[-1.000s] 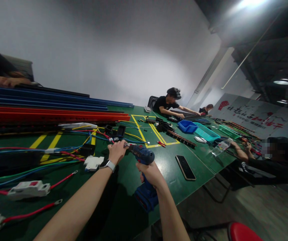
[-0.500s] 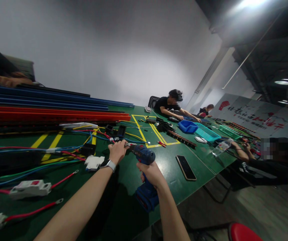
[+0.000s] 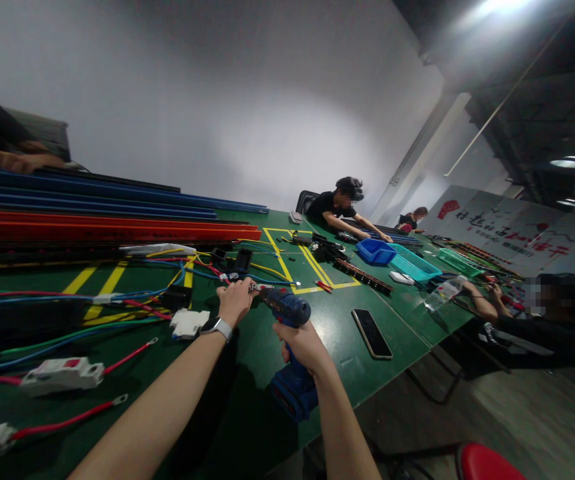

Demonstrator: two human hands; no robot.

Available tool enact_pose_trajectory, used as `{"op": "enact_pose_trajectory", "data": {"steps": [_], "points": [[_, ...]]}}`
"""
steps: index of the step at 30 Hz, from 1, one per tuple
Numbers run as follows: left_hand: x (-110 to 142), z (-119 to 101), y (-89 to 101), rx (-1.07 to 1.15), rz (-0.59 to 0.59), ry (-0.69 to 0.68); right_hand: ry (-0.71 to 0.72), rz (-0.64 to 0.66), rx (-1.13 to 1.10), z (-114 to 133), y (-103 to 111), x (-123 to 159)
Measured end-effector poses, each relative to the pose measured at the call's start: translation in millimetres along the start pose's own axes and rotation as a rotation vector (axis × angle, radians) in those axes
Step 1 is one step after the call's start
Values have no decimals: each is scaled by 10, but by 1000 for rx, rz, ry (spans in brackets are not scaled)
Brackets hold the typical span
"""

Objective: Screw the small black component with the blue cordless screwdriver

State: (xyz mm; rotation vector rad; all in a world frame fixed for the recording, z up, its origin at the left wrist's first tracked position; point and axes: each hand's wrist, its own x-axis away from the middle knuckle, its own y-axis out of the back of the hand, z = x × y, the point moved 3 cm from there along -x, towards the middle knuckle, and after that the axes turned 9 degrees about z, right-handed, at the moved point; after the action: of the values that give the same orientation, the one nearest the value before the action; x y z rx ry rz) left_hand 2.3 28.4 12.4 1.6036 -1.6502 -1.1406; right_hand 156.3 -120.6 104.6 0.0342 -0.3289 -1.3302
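Observation:
A blue cordless drill (image 3: 290,308) is gripped by its handle in my right hand (image 3: 308,347), its nose pointing left. At the drill's tip, my left hand (image 3: 236,300) has its fingers closed around a small part that is mostly hidden. A watch sits on my left wrist. Close to that wrist lies a white circuit breaker (image 3: 189,323) with red and yellow leads running to it. Another white breaker (image 3: 62,375) with a red cable and ring lug rests nearer on the left. Black connector housings (image 3: 242,260) are just beyond my left hand.
Orange rails (image 3: 112,227) and blue rails (image 3: 92,197) are stacked at the left back. A phone (image 3: 371,333) lies right of the drill. Beyond it are a blue bin (image 3: 375,251), a teal tray (image 3: 412,261) and a bottle (image 3: 443,293). Several people work around the green table (image 3: 337,373).
My hands and the drill stay almost still. The person across the table has shifted their arms slightly to the left.

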Motion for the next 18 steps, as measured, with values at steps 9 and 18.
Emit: {"op": "enact_pose_trajectory", "data": {"steps": [9,18], "points": [[-11,-14,17,-10,9,6,4,5,19,-33,15,15],[13,-49,53,-4,1,0,126,-258,-85,-280,162,232]]}}
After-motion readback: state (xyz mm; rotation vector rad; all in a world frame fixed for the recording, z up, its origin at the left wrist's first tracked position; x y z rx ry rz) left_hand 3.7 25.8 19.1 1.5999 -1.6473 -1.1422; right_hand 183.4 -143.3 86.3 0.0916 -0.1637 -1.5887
